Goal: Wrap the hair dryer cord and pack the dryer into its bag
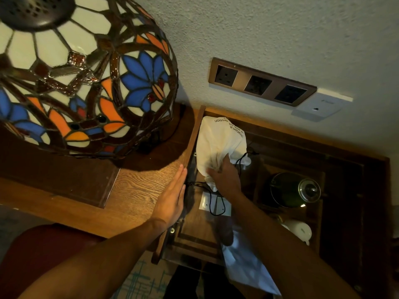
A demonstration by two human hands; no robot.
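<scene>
Right hand (224, 176) was clamped on the gathered neck of the white drawstring bag (218, 143), which sat bulging in the open drawer (194, 221) beside the desk (133, 190). Left hand (172, 197) was flat and open, fingers straight, resting on the desk edge, holding nothing. Couldn't see the dryer itself, so I'd guess it was already inside the bag. Black drawstring (218, 206) trailed loose across the drawer floor. Looked like the closing step; next move probably needs that string cinched tight.
</scene>
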